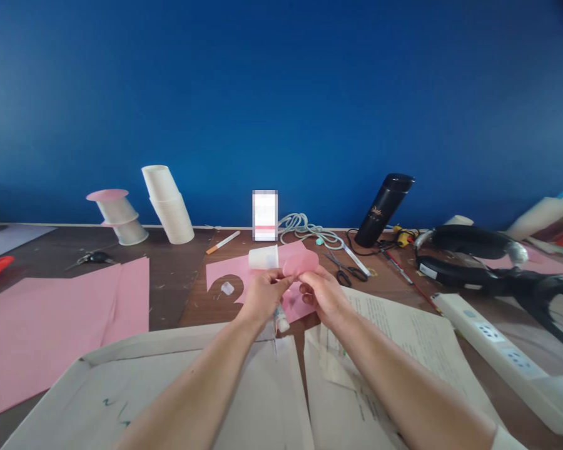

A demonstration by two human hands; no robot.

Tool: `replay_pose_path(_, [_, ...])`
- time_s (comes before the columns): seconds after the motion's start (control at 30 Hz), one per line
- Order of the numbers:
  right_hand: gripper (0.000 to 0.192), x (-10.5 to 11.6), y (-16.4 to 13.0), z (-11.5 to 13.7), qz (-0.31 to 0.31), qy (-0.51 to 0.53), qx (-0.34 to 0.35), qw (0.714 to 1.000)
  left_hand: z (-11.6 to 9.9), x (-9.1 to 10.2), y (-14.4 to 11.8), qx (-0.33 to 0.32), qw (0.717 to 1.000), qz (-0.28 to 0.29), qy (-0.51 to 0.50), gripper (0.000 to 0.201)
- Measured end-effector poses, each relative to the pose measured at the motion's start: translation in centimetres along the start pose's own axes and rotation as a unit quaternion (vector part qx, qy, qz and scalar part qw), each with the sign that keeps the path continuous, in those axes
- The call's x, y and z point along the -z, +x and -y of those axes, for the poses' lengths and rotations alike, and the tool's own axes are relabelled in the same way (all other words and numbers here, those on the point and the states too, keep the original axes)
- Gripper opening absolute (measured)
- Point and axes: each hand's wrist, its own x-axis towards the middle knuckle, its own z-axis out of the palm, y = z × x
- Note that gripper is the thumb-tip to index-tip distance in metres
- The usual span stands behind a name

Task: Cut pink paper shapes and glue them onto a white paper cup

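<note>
Left hand [263,294] gripping glue tube [281,320], both hands — right hand [323,294] — pinching pink paper [301,264]

A stack of white cups [169,205] leans by the blue wall [281,94]. A black flask [383,210], scissors [344,270], a power strip [492,350] and pink paper sheets [51,325] lie on the table [173,275].

Scissors [346,270] lie right of the hands; cup stack [169,204] behind left.
</note>
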Motion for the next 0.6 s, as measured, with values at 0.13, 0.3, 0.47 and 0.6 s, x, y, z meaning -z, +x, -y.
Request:
replay_pose_path(0.13, [0.018,0.04,0.04,0.18,0.0,0.003,-0.016,1.0,0.02,-0.04,0.02,-0.004,1.0,0.005,0.018,0.029])
replay_pose_path(0.3, [0.016,0.22,0.02,0.25,0.026,0.034,-0.017,0.999,0.21,0.07,0.13,0.019,1.0,0.006,-0.015,0.027])
replay_pose_path(0.47, [0.022,0.24,-0.09,0.43,0.066,0.057,0.003,0.996,0.42,0.42,0.53,0.104,0.98,0.003,-0.169,0.024])
replay_pose_path(0.6, [0.025,0.12,-0.14,0.5,0.071,0.029,-0.006,0.997,0.83,0.57,0.86,0.108,0.965,-0.002,-0.238,0.026])
